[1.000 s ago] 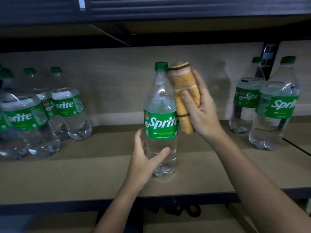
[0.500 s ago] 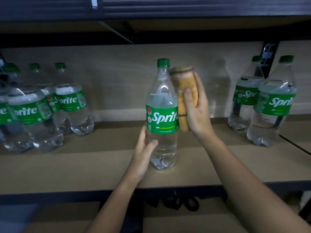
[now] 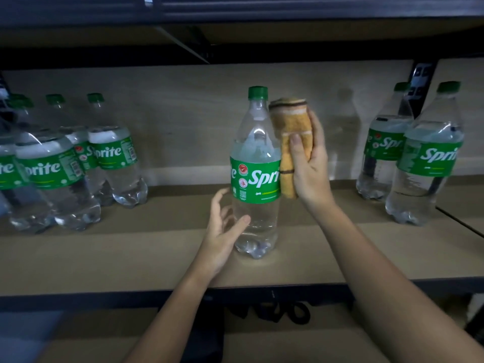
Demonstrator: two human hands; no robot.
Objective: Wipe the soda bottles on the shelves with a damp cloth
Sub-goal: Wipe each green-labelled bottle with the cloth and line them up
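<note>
A clear Sprite bottle (image 3: 255, 176) with a green cap and green label stands upright in the middle of the wooden shelf (image 3: 131, 255). My left hand (image 3: 222, 231) cups its lower part, thumb on the front and fingers behind. My right hand (image 3: 309, 166) presses a folded orange striped cloth (image 3: 290, 127) against the bottle's right side, from the shoulder down to the label.
Several Sprite bottles (image 3: 52, 174) crowd the shelf's left end, and two more (image 3: 429, 158) stand at the right by a black upright post (image 3: 421, 82). A dark shelf (image 3: 235, 11) hangs overhead. A lower shelf (image 3: 262, 344) shows beneath the front edge.
The bottle has turned, so its label now shows more of the left side. My left hand has shifted its hold on the lower part, and the cloth has slid slightly along the bottle's right side.
</note>
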